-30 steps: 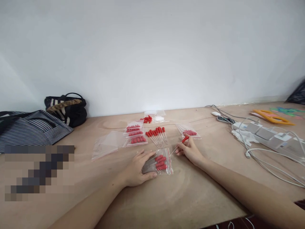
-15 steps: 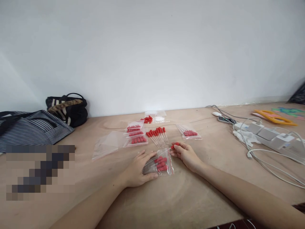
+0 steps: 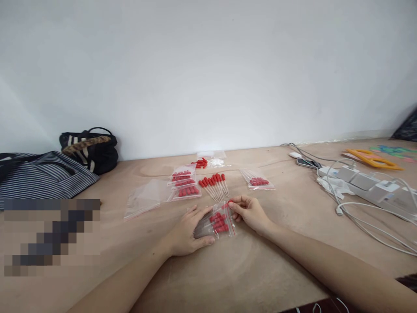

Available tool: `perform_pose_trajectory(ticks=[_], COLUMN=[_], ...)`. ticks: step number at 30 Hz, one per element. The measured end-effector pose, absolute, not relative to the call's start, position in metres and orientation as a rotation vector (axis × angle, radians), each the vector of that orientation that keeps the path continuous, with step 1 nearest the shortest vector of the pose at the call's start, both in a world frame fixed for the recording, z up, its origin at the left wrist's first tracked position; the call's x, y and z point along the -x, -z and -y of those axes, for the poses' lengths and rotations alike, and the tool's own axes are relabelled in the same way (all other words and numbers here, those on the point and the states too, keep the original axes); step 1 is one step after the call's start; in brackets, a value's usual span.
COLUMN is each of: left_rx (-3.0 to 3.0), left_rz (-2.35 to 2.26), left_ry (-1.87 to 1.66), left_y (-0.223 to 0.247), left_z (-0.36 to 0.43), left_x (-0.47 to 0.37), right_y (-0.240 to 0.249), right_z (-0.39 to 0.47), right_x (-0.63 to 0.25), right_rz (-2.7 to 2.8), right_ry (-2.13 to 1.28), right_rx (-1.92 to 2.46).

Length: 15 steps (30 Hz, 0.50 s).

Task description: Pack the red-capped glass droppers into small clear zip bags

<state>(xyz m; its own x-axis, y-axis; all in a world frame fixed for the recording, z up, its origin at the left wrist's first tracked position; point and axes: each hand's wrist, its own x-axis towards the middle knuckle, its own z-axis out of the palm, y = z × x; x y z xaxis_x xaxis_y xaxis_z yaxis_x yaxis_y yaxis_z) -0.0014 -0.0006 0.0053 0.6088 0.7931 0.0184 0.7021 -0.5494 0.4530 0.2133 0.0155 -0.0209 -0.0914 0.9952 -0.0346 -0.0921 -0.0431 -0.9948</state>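
My left hand (image 3: 187,230) rests flat on a small clear zip bag (image 3: 217,222) filled with red-capped droppers, pinning its left end to the wooden table (image 3: 260,261). My right hand (image 3: 249,211) is at the bag's open right end, fingers pinched on a red-capped dropper (image 3: 230,202) that points into the bag's mouth. Just beyond lies a loose row of red-capped droppers (image 3: 213,182).
Filled bags (image 3: 184,182) lie behind left, another filled bag (image 3: 259,180) behind right, empty bags (image 3: 143,198) to the left. A striped bag (image 3: 42,174) and a black handbag (image 3: 89,150) sit far left. A power strip with cables (image 3: 365,184) and a phone (image 3: 306,163) lie right.
My right hand carried the dropper leftward from beside the right filled bag to the mouth of the bag under my left hand. The left hand stayed put.
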Motion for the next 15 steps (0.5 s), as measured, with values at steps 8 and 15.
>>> perform_pose_trajectory(ticks=[8,15], left_rx=[-2.436,-2.44], left_rz=[-1.194,-1.16], left_ry=[-0.304,-0.322], left_y=[-0.004,-0.004], left_z=[0.0,0.0], left_x=[0.003,0.003], right_y=[0.026,0.024], right_z=[-0.025,-0.046], right_x=[-0.217,-0.213], right_rz=[1.483,1.547], right_ry=[-1.274,-1.42], right_rx=[1.195,1.127])
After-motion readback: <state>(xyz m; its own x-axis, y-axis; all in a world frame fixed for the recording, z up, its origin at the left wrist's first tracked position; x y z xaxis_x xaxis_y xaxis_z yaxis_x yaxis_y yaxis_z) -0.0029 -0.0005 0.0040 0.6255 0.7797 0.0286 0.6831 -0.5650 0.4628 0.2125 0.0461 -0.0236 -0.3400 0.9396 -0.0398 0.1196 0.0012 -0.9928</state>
